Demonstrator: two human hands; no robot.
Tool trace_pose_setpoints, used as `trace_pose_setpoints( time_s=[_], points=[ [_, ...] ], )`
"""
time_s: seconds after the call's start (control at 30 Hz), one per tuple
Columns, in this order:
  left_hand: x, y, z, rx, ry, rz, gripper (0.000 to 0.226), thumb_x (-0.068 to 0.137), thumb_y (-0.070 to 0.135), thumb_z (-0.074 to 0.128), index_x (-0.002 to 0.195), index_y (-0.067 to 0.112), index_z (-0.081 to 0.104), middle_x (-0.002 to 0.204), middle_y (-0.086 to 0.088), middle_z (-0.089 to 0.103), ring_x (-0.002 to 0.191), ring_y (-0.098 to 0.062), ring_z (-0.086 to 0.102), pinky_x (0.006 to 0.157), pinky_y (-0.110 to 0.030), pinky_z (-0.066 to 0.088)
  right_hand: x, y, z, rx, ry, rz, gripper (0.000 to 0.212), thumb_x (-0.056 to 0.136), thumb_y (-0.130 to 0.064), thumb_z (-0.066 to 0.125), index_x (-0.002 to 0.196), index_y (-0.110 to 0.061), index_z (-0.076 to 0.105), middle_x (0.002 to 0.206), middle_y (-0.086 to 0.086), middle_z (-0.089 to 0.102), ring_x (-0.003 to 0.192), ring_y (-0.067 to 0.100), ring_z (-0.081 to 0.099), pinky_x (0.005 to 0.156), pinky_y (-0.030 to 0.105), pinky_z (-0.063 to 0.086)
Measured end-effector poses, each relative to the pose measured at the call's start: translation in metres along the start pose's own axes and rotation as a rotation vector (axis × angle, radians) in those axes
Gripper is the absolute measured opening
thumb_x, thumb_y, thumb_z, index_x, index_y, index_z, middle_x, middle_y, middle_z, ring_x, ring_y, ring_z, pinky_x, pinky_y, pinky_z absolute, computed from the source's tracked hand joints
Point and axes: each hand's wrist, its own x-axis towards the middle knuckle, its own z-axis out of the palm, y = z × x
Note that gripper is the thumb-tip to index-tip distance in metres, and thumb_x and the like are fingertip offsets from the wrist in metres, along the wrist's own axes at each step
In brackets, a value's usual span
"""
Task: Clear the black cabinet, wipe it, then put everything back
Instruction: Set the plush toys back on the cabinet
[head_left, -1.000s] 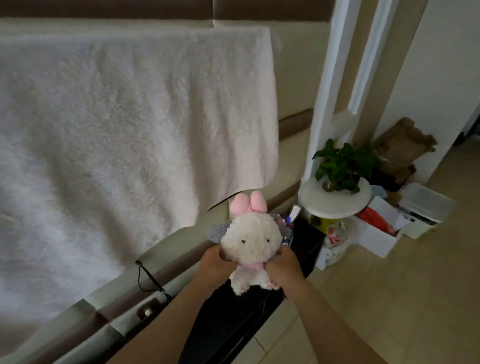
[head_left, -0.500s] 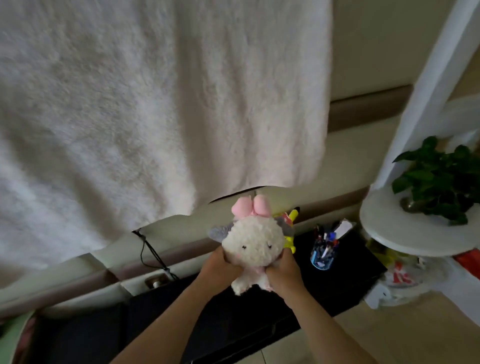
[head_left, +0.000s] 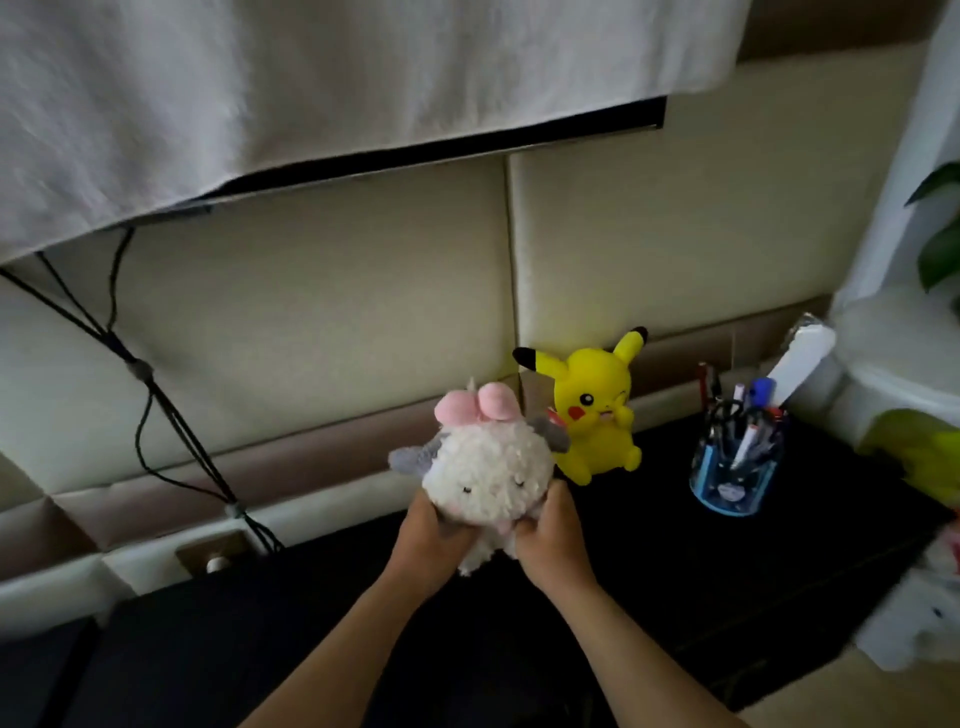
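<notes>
White plush toy (head_left: 488, 478) is gripped by left hand (head_left: 431, 540) and right hand (head_left: 556, 545), fingers curled round it, over the black cabinet (head_left: 675, 571) at 8 o'clock of the yellow plush (head_left: 597, 415); put-back judged in hand, lowering required next; long axis 12-to-6, bow at 12, face toward camera.

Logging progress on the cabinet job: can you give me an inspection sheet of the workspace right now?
Surface: cabinet top, black, in dim light.
Job's things: white plush held over the cabinet; yellow plush and pen cup stand on it by the wall.
Clutter: white packet leaning behind the pen cup, blurred.
Grippers: left hand and right hand both grip the white plush.
Cables: black cables run down the wall to the cabinet's back edge.
Surroundings: white cloth draped over a screen; padded wall; plant at right.
</notes>
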Motion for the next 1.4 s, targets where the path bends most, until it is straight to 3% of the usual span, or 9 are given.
trace_pose_setpoints(
  time_s=[0.17,0.27,0.37,0.47,0.57,0.7,1.0,1.23,1.4],
  points=[
    [0.013,-0.029,0.018,0.066,-0.011,0.062,0.044,0.091,0.004,0.066,0.113,0.042,0.060,0.097,0.004,0.071,0.088,-0.010,0.070,0.069,-0.026,0.058,0.017,0.039,0.017,-0.052,0.094,0.023,0.036,0.080,-0.005,0.069,0.105,-0.017,0.046,0.109,0.012,0.059,0.103,0.031,0.062,0.085,0.043,0.053],
    [0.026,-0.038,0.028,0.146,-0.004,0.027,0.041,0.093,0.003,0.062,0.113,0.038,0.055,0.111,0.008,0.060,0.098,0.007,0.059,0.075,-0.008,0.047,0.030,0.051,0.024,-0.109,0.124,0.005,0.030,0.085,-0.010,0.071,0.106,-0.013,0.050,0.105,0.012,0.056,0.099,0.036,0.060,0.078,0.040,0.050],
    [0.043,-0.054,0.037,0.188,0.027,-0.038,0.035,0.098,0.018,0.060,0.130,0.027,0.050,0.122,0.006,0.049,0.103,0.005,0.052,0.077,0.000,0.040,0.043,0.064,0.034,-0.205,0.154,-0.024,0.041,0.094,-0.024,0.065,0.133,-0.014,0.057,0.115,0.014,0.060,0.104,0.036,0.061,0.078,0.035,0.047],
    [0.059,-0.070,0.044,0.179,0.152,-0.107,0.009,0.098,0.026,0.060,0.104,0.021,0.056,0.103,0.001,0.053,0.086,-0.006,0.055,0.067,-0.005,0.040,0.048,0.058,0.041,-0.308,0.150,0.033,0.050,0.099,-0.047,0.049,0.148,-0.039,0.040,0.128,0.005,0.059,0.112,0.029,0.061,0.075,0.032,0.044],
    [0.067,-0.080,0.050,0.179,0.273,-0.110,0.020,0.094,0.035,0.065,0.082,0.023,0.052,0.085,0.000,0.057,0.076,-0.014,0.056,0.061,-0.015,0.037,0.052,0.048,0.043,-0.298,0.185,0.129,0.065,0.096,-0.063,0.044,0.155,-0.046,0.021,0.139,-0.004,0.053,0.119,0.025,0.060,0.076,0.030,0.039],
    [0.070,-0.079,0.053,0.134,0.306,-0.159,0.021,0.091,0.040,0.067,0.094,0.028,0.050,0.085,0.006,0.065,0.077,-0.009,0.062,0.064,-0.025,0.044,0.055,0.047,0.046,-0.229,0.261,0.232,0.077,0.086,-0.069,0.056,0.150,-0.032,0.032,0.139,-0.003,0.059,0.120,0.024,0.062,0.089,0.036,0.049],
    [0.065,-0.075,0.052,0.028,0.226,-0.019,0.045,0.088,0.049,0.064,0.131,0.042,0.052,0.114,0.019,0.068,0.099,0.003,0.065,0.081,-0.019,0.051,0.052,0.054,0.046,-0.224,0.312,0.192,0.031,0.093,-0.051,0.058,0.113,-0.028,0.055,0.099,-0.007,0.070,0.098,0.024,0.069,0.071,0.033,0.046],
    [0.059,-0.080,0.049,0.053,0.229,-0.048,0.101,0.066,0.071,0.067,0.153,0.045,0.023,0.133,0.019,0.055,0.091,0.003,0.063,0.080,-0.022,0.053,0.054,0.053,0.045,-0.181,0.322,0.190,0.046,0.092,-0.052,0.060,0.130,-0.027,0.052,0.111,-0.005,0.069,0.099,0.019,0.068,0.074,0.031,0.046],
    [0.059,-0.083,0.049,0.079,0.237,-0.088,0.103,0.063,0.074,0.064,0.152,0.042,0.023,0.128,0.008,0.061,0.086,0.002,0.064,0.081,-0.027,0.056,0.051,0.052,0.041,-0.072,0.367,0.139,0.065,0.085,-0.043,0.072,0.140,-0.016,0.049,0.120,0.002,0.064,0.079,0.006,0.062,0.073,0.028,0.049]
  ],
)
